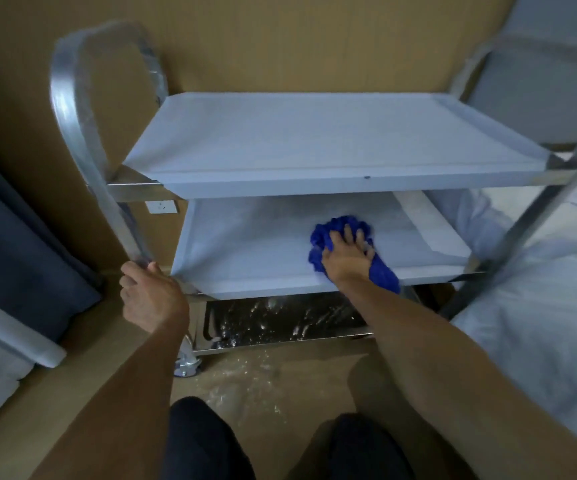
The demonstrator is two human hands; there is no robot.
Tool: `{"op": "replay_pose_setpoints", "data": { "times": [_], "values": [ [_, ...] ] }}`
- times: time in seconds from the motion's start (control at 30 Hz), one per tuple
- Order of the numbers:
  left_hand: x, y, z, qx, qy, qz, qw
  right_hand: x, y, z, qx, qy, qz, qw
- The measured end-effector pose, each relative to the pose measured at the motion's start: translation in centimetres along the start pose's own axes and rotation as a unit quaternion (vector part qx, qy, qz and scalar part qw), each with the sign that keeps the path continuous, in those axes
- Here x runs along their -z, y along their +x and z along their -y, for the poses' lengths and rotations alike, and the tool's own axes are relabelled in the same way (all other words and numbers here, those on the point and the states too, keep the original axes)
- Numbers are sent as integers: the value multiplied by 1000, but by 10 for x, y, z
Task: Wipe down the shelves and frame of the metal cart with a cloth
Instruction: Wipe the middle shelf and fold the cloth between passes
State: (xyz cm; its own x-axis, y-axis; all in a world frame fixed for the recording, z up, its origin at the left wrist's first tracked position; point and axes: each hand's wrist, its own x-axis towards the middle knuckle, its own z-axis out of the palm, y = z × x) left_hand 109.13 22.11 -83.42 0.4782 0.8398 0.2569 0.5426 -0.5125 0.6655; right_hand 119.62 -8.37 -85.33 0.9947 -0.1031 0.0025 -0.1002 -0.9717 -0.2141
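A: Status on the cart [82, 133]?

B: Right hand [346, 258] is pressing the cloth [335, 230] flat on the middle shelf [245, 251], right-of-centre, near the front lip. Fingers are lying spread over the wad, not curling round it, so the grip is wide and is only pinning the cloth down. One end of the cloth is hanging over the front edge.

A: Left?

B: Left hand [152, 296] is gripping the left frame post [134, 244] at about middle-shelf height, fingers wrapped round it. Looks like it's bracing the cart.

A: Which way is the unwiped part lying?

B: Can't tell wiped from unwiped on that shelf. Judging by position: most of the shelf is running to the left of the cloth, along its long axis, left-right in view. So the next stroke is probably going left, toward the bracing hand. Back edge is sitting under the top shelf [315, 140], so reach there is going under it.

A: Nearer hand for that?

B: Right is already on the cloth; left is nearer the far-left end but busy on the post.

A: Bottom shelf?

B: Bottom shelf [280, 323] is showing bright specks. Top one is looking bare.
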Motion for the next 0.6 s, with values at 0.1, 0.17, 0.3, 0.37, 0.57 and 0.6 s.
{"op": "replay_pose_setpoints", "data": {
  "times": [0.1,0.17,0.3,0.37,0.57,0.6],
  "values": [
    [-6,-6,-11,14,-8,-19,1000,25,0,-96,-123,50,-48,990],
    [-9,-16,-21,44,-13,-9,999,32,-5,-127,-206,108,-99,968],
    [-4,-75,-24,56,20,81,995,24,-35,-130,-272,210,-183,921],
    [1,-107,-24,-4,47,156,987,22,-47,-124,-263,267,-205,904],
    [11,-148,-60,-74,4,306,949,18,-92,-92,-226,375,-285,853],
    [13,-152,-67,-88,-4,320,943,15,-98,-87,-227,375,-266,859]
  ]
}}
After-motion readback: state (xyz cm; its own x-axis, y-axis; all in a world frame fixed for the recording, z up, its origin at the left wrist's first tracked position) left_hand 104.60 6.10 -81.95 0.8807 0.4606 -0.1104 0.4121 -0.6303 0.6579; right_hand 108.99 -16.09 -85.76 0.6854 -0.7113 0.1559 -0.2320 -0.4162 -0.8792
